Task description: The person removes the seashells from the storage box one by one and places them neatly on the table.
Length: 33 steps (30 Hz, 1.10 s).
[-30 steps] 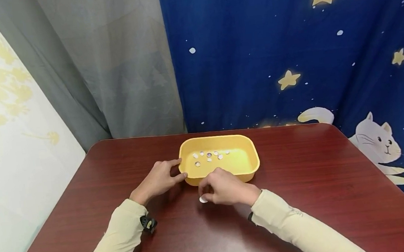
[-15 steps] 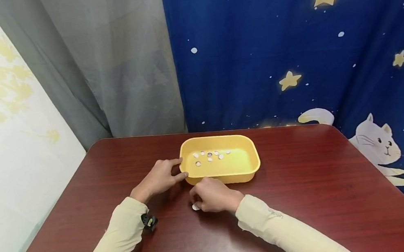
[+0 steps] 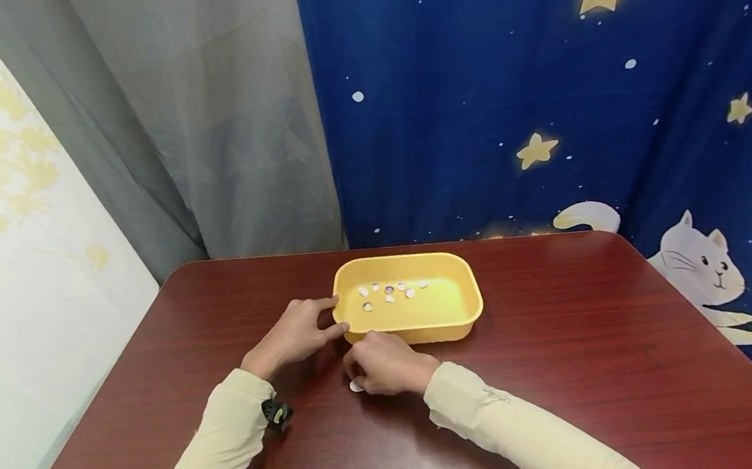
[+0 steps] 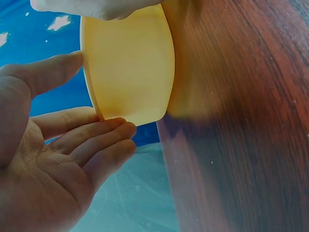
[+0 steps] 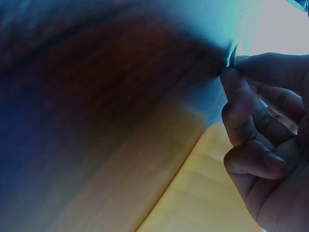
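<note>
A yellow plastic basin (image 3: pixel 421 334) stands near the table's far edge, with several small whitish pieces (image 3: pixel 389 289) on its floor, some with dark marks. My left hand (image 3: pixel 296 337) touches the basin's left end. The left wrist view shows the thumb and fingers of the left hand (image 4: pixel 63 150) extended against the rim and end wall. In front of the basin's near-left corner, my right hand (image 3: pixel 386 363) pinches a thin white round piece (image 3: pixel 356 385) low over the table. From the right wrist, only the thin edge of this white piece (image 5: pixel 233 55) shows between thumb and forefinger.
The dark red wooden table (image 3: pixel 569 367) surrounds the basin. Behind it hang a grey curtain (image 3: pixel 248 126) and a blue star-patterned curtain (image 3: pixel 445 105). A pale panel (image 3: pixel 21 264) with yellow prints is at the left.
My right hand has moved left and slightly toward me with the thin white round piece, away from the basin's front wall. The left hand and basin stay in place.
</note>
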Available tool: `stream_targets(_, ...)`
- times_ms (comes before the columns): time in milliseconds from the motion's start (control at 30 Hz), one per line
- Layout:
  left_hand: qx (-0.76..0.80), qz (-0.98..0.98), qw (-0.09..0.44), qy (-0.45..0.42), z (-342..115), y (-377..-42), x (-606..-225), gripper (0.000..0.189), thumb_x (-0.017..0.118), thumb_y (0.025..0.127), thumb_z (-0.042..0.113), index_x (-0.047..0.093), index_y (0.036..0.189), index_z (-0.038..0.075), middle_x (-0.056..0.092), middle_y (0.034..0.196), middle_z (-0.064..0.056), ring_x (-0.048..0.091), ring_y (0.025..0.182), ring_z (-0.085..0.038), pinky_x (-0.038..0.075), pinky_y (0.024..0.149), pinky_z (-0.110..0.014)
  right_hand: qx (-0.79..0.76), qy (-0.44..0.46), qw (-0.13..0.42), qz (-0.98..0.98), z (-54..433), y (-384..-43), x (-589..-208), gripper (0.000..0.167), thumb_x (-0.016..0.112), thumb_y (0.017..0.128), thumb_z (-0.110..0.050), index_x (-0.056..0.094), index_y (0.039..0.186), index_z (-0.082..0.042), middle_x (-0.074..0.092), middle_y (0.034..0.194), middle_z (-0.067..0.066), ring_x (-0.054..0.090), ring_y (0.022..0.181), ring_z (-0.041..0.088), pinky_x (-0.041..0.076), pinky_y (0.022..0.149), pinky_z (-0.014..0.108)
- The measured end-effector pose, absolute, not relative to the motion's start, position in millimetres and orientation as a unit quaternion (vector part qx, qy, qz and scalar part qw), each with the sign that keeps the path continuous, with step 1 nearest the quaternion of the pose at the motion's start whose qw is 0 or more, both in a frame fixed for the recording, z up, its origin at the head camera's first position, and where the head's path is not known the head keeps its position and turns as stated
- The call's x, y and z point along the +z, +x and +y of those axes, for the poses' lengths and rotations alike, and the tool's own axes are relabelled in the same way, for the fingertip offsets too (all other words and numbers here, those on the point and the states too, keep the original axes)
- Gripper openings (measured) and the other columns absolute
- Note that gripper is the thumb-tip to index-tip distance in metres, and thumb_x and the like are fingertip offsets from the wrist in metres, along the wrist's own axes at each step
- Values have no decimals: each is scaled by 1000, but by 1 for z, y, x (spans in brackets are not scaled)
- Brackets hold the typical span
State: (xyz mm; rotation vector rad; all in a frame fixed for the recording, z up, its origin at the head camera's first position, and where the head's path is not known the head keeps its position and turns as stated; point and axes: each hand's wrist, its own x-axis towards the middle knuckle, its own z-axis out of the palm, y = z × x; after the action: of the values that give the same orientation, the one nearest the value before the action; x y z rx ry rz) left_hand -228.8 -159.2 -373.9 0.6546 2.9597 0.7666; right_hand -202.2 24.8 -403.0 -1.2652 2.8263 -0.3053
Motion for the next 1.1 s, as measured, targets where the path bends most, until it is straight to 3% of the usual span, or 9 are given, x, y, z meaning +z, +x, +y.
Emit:
stream_targets(400, 245, 947, 9, 207, -161, -229, -374, 57, 70, 94, 29, 58, 137, -5, 62, 138, -21, 65, 104, -25, 53, 87, -38, -97, -401, 35, 910, 26, -203, -395, 13, 76, 85, -20, 70, 74, -23, 59, 61, -13, 51, 58, 4, 41, 55, 18)
stream_targets(600, 247, 946, 4, 209, -162, -228, -374, 56, 70, 94, 29, 58, 137, -5, 63, 137, -22, 67, 115, -28, 55, 96, -45, -88, -408, 13, 908, 30, -201, -379, 9, 75, 83, -15, 72, 78, -21, 61, 64, -11, 53, 61, 7, 42, 55, 20)
stream_targets(1100, 240, 947, 0, 216, -161, -229, -374, 57, 71, 92, 31, 60, 136, -4, 64, 136, -20, 67, 110, -26, 54, 90, -40, -94, -401, -23, 911, 54, -218, -347, 5, 75, 84, -14, 75, 84, -19, 69, 72, -7, 60, 69, 11, 51, 62, 27)
